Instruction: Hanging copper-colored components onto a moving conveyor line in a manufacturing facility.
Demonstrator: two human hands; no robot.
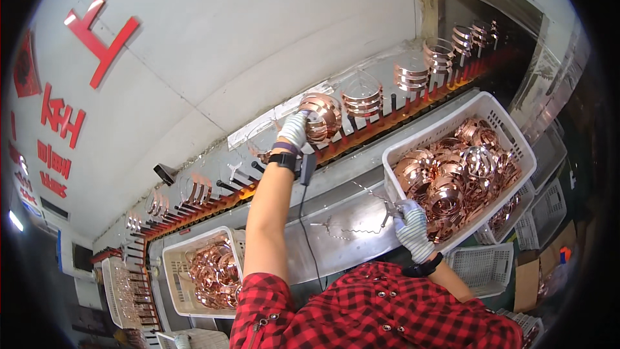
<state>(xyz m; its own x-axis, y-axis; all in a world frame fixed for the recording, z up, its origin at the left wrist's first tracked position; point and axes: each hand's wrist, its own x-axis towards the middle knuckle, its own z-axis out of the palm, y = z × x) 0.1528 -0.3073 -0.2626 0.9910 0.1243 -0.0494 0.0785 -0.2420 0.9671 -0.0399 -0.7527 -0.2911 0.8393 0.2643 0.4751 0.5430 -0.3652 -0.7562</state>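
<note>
Nearby, a white crate (484, 111) heaped with copper rings (447, 197) stands at the right edge of the metal tray (355, 255), another crate (177, 281) stands past its left edge, and a dark cord (302, 220) hangs across it. Beyond the tray's far edge, the left hand (294, 130) grasps copper bands (323, 118) beside the rod-lined rail (373, 130) — the right hand (414, 231), at the tray's right edge, is curled round a thin metal piece (391, 212). Chains (360, 231) lie on the shiny tray; behind, a pale wall (258, 19) bears red characters (103, 42).

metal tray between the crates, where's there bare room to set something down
Bare metal shows low on the tray, between black cable and right hand. Twisted wires clutter its middle; copper rings crowd the right crate.
</note>
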